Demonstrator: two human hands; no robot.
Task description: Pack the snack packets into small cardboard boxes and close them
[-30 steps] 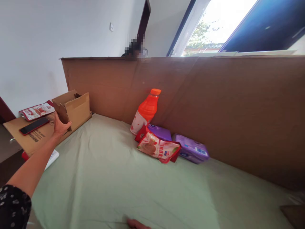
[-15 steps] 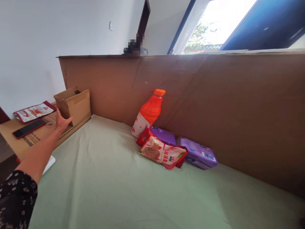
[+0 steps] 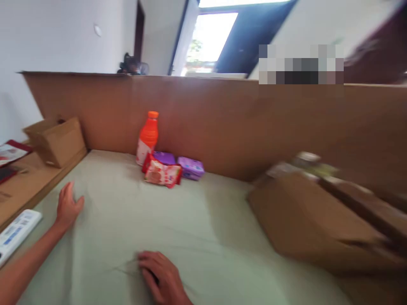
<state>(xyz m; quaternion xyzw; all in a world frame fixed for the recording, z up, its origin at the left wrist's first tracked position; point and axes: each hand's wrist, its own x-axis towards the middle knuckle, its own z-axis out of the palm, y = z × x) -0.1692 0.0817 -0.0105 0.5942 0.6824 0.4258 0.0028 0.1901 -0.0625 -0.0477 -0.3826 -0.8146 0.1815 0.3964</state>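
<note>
My left hand (image 3: 68,207) hovers over the pale green cloth (image 3: 108,220), thumb apart from the fingers, with nothing in it. The small cardboard box (image 3: 60,142) is just beyond it. Low in the middle, my right hand (image 3: 163,275) is over the cloth, fingers loosely bent and a gap beside the thumb; I see nothing held there. Farther back, an orange bottle (image 3: 149,133) with a pinkish label stands against the cardboard wall. At its foot lies a red and pink snack bag (image 3: 163,173), in front of two purple packs (image 3: 190,167).
A white power strip (image 3: 19,235) lies left of my left forearm. The large flat box (image 3: 28,182) at the left edge bears a phone and a pouch. A blurred, large cardboard box (image 3: 305,212) with things in it stands at right. The cardboard wall (image 3: 222,123) closes the back.
My view has turned right, bringing the large box into sight. My left hand has come away from the small box, back over the cloth. My right hand has appeared.
</note>
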